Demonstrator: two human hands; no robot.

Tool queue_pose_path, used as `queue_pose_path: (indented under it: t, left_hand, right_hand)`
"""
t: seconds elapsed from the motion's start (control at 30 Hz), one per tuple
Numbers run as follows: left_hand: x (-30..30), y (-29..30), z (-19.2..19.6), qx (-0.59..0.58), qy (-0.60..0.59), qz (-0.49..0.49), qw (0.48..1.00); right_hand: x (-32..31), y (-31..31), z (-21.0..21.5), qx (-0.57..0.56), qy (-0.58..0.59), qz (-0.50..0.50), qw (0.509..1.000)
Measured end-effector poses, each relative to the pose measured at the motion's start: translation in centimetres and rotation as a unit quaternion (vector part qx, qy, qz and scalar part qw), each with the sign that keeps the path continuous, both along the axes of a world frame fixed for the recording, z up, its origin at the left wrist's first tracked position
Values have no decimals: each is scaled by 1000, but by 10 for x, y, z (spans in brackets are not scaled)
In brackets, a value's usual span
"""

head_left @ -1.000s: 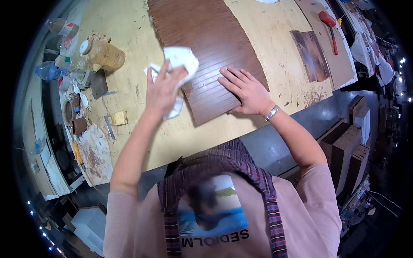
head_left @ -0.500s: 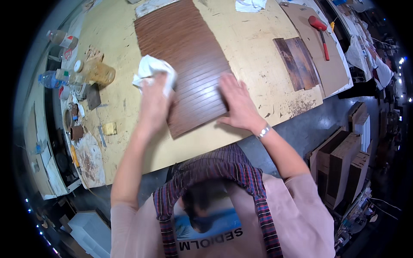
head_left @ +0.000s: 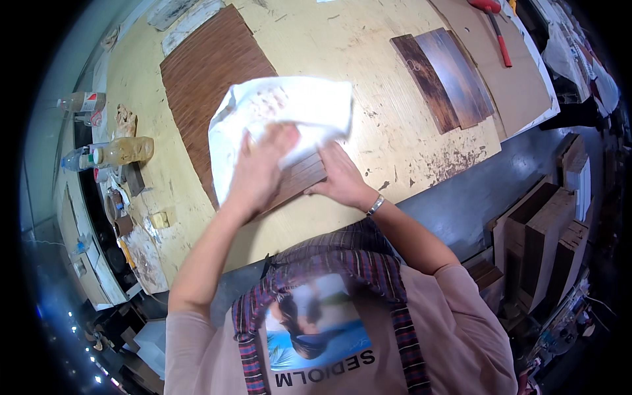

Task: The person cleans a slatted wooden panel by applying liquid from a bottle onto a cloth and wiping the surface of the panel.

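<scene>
A brown slatted wood panel (head_left: 210,72) lies slanted on the table, with thin grooves across its near end. Over its near half spreads a white cloth (head_left: 309,99), stained brown in the middle and smeared by motion. My left hand (head_left: 257,174) is on the cloth, its blurred fingers closed on the cloth's near part. My right hand (head_left: 342,178) rests at the panel's near right corner, fingers stretched along the edge and thumb apart, holding nothing.
Dark wood boards (head_left: 444,79) lie at the right, near a red mallet (head_left: 495,33) on cardboard. Along the left edge stand a yellowish jar (head_left: 128,150), bottles (head_left: 82,102) and a small yellow block (head_left: 160,220). Boxes (head_left: 546,230) stand beyond the table's right edge.
The cloth, bunched under my left hand before, is now spread wide over the panel. My left hand has moved right and onto the panel. The right hand stays at the panel's right edge.
</scene>
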State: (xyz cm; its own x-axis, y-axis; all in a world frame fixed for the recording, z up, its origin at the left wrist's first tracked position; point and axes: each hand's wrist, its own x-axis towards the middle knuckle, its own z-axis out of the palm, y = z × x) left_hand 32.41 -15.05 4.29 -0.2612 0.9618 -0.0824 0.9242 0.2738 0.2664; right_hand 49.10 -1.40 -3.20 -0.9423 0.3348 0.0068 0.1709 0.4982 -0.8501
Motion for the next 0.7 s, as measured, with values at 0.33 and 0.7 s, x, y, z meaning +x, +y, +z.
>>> queue_pose_path:
  t: [0.33, 0.7]
  left_hand:
    - [32, 5, 0, -33, -11, -18, 999]
    - [56, 7, 7, 2, -12, -44, 999]
  right_hand:
    - [3, 2, -14, 22, 3, 26, 999]
    - [0, 2, -13, -37, 25, 3, 999]
